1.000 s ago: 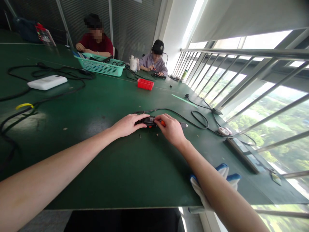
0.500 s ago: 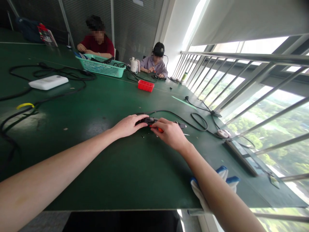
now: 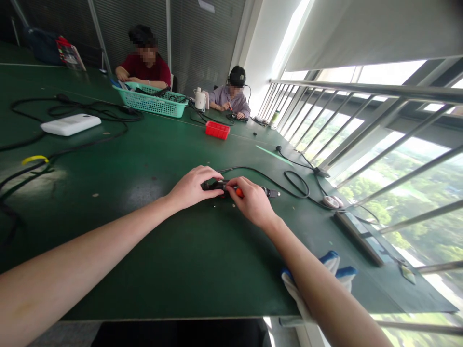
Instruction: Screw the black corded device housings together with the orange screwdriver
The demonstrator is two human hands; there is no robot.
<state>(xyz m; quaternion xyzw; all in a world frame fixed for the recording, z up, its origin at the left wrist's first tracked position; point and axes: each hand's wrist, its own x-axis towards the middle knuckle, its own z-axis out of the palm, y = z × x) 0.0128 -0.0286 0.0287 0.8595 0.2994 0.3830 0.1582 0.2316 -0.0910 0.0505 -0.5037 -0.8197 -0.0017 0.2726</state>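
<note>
Clamping blk tool [image 3: 217, 185] w/ L hand [image 3: 193, 188], thumb & fingers partly spread round one end; R hand [image 3: 250, 197] pinched nearly closed on orange handle [image 3: 239, 192]. Tool's on green tbl [image 3: 173, 274], btwn hands.

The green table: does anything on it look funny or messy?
A blue-and-white glove looks a bit odd: crumpled at the near edge of the green table, partly hidden by the right forearm, with one end seeming to poke over. Tiny bits, too small to name, also lie loose near the black tool.
</note>
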